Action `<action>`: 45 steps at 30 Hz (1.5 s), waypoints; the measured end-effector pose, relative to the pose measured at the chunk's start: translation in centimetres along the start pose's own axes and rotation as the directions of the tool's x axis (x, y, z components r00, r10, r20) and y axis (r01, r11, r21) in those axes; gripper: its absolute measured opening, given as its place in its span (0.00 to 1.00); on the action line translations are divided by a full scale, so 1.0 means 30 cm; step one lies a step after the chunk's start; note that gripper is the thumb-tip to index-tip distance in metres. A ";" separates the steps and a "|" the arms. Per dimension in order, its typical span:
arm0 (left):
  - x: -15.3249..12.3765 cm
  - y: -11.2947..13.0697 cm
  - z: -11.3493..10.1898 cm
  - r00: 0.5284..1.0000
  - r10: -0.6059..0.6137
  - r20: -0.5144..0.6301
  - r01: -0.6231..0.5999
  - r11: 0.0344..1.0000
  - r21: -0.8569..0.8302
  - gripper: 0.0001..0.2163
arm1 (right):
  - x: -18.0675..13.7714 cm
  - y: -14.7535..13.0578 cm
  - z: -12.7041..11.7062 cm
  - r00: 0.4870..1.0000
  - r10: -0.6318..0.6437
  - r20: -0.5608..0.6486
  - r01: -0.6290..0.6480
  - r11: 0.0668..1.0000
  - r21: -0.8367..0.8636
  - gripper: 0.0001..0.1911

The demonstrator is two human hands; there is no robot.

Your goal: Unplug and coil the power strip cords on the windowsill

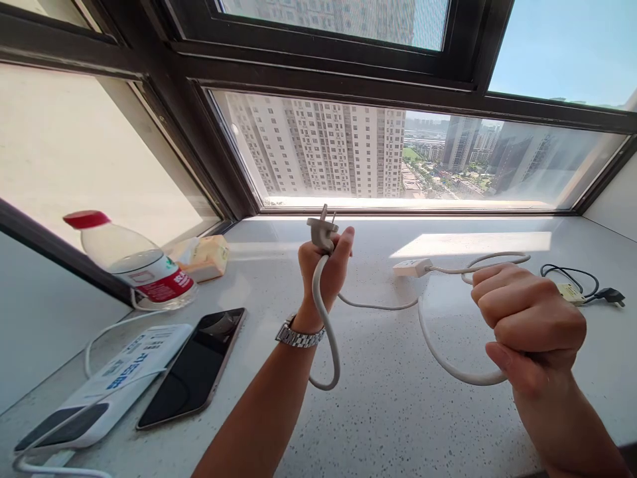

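Observation:
My left hand is raised over the white speckled sill and grips a grey plug with its prongs pointing up. A wristwatch sits on that wrist. The white cable hangs from the plug in a loop below my left wrist, then runs to the right. My right hand is closed in a fist around another stretch of the same cable. Beyond my right hand the cable leads to a small white socket block lying on the sill.
At the left lie a dark phone, a white power bank with a thin white lead, a red-capped plastic bottle and a tissue pack. A black cord with a small adapter lies at the far right. Windows line the back.

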State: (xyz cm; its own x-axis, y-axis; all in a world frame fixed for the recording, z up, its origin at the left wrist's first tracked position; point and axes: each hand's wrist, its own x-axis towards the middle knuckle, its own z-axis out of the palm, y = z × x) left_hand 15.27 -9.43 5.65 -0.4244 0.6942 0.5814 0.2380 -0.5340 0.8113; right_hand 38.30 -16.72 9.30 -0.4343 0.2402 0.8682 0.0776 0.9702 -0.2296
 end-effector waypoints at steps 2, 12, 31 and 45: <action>0.020 -0.007 -0.007 0.984 -0.160 -0.081 0.147 0.979 -0.144 0.20 | -0.013 -0.019 -0.005 0.996 0.053 0.065 -0.056 0.997 0.048 0.24; 0.075 -0.025 -0.046 0.843 -0.506 -0.183 0.376 0.798 -0.472 0.21 | 0.014 -0.019 -0.055 0.912 0.275 0.305 -0.195 0.943 -0.269 0.15; 0.120 -0.042 -0.106 0.880 -0.156 -0.448 -0.004 0.942 -0.335 0.25 | 0.005 0.034 -0.043 0.774 0.403 0.488 -0.097 0.838 -0.537 0.11; -0.059 0.036 0.012 0.887 0.462 0.014 -0.443 0.841 0.310 0.21 | -0.004 -0.032 0.106 0.724 0.049 0.689 -0.150 0.985 0.088 0.12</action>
State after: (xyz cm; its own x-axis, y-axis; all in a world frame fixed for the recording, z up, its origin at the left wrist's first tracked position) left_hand 16.61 -11.05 5.52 -0.2544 0.3754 0.8913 0.6590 -0.6072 0.4439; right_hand 35.44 -17.79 8.02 -0.9284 0.1988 0.3140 0.0627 0.9165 -0.3951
